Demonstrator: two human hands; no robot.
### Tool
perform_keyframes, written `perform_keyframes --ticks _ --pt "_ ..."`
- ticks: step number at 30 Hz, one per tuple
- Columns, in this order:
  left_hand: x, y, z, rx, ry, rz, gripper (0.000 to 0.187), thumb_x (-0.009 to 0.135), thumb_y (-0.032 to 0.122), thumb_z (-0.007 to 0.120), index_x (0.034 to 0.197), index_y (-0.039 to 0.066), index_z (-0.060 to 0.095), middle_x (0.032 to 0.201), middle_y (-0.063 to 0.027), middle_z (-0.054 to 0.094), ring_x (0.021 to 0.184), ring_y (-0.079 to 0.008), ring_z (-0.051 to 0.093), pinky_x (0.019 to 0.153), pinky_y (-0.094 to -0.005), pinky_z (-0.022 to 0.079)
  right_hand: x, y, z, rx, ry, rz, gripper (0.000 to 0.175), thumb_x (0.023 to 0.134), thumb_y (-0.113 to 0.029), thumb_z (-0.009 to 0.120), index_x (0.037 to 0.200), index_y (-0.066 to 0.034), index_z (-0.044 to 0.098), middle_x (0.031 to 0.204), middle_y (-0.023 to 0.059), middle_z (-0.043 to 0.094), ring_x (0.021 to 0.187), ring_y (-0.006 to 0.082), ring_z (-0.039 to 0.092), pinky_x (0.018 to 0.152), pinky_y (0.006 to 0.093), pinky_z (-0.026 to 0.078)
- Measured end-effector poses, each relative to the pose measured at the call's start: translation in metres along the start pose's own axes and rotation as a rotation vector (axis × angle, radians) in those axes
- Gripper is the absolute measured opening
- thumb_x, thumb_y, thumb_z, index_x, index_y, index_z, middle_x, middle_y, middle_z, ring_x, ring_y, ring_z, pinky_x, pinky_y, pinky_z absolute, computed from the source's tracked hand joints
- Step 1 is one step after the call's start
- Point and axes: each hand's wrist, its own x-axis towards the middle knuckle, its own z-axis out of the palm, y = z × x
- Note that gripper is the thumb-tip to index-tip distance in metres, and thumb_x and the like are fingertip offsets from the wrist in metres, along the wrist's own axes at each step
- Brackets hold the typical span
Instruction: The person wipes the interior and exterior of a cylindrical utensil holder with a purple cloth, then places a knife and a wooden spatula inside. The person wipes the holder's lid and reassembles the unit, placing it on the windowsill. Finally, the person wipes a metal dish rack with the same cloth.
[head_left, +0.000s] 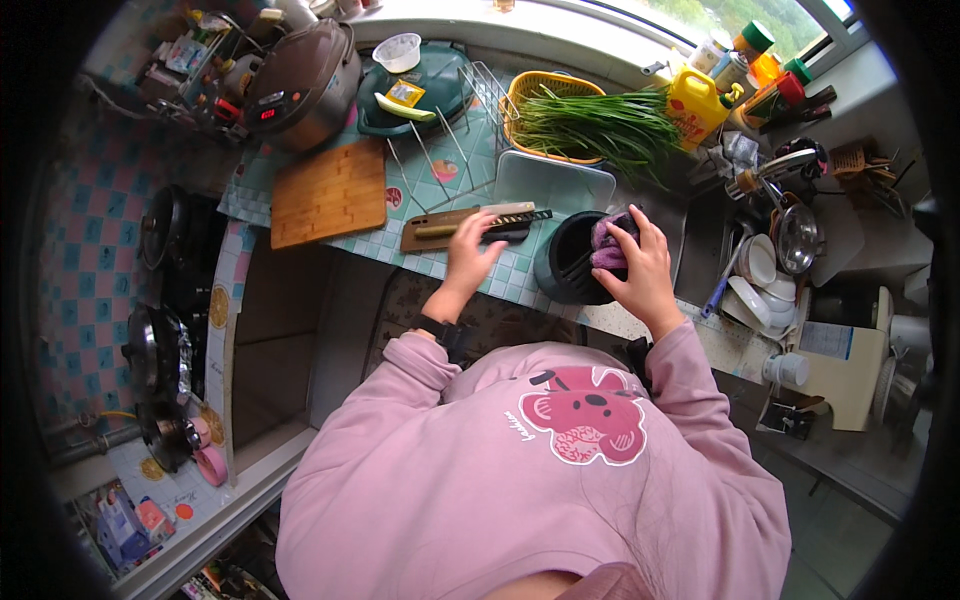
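My right hand grips a bunched purple cloth at the rim of a dark round container. Slotted bars show in the container's mouth. My left hand is over a brown flat board at the counter's front, fingers spread and nothing seen between them. Several long utensils lie on that board, among them a pale handle and a black handle. Part of them is hidden by my left hand, and whether it touches them is hard to tell. Behind is a clear plastic tray.
A wooden cutting board overhangs the counter's front edge, beside a wire rack. Long green leaves overflow a yellow basket. The sink and stacked white bowls are right; a rice cooker stands back left.
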Motion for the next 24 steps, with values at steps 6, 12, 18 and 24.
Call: perform_keyframes --ticks 6,12,18,24 --pt "0.025 0.072 0.039 0.028 -0.382 0.354 0.103 0.067 0.048 0.084 0.148 0.008 0.036 0.154 -0.0180 0.034 0.141 -0.0359 0.034 0.115 -0.0447 0.030 0.001 0.002 0.008 -0.043 0.051 -0.052 0.045 0.072 -0.021 0.079 0.114 -0.0168 0.066 0.143 0.0128 0.045 0.125 0.0388 0.043 0.100 0.0508 0.040" --pt "0.026 0.076 0.053 0.225 -0.438 0.375 0.112 0.062 0.052 0.084 0.150 0.008 0.031 0.156 -0.0144 0.030 0.141 -0.0334 0.035 0.113 -0.0447 0.033 0.009 0.035 0.012 -0.033 0.226 0.042 0.032 0.070 -0.005 0.074 0.100 -0.0138 0.068 0.125 0.0070 0.058 0.106 0.0344 0.056 0.089 0.0420 0.048" --pt "0.024 0.078 0.051 0.235 -0.441 0.375 0.111 0.064 0.050 0.084 0.151 0.006 0.030 0.157 -0.0141 0.030 0.141 -0.0327 0.035 0.113 -0.0428 0.034 0.006 0.047 0.006 -0.059 0.355 0.139 0.026 0.074 -0.008 0.074 0.100 -0.0094 0.068 0.123 0.0109 0.059 0.108 0.0350 0.055 0.094 0.0426 0.046" --pt "0.024 0.080 0.050 0.255 -0.431 0.398 0.112 0.063 0.046 0.086 0.151 0.006 0.030 0.156 -0.0155 0.031 0.141 -0.0334 0.035 0.114 -0.0424 0.034 -0.016 -0.010 0.024 -0.146 0.230 0.022 0.018 0.074 -0.017 0.077 0.088 -0.0089 0.068 0.118 0.0054 0.062 0.111 0.0315 0.052 0.092 0.0446 0.044"
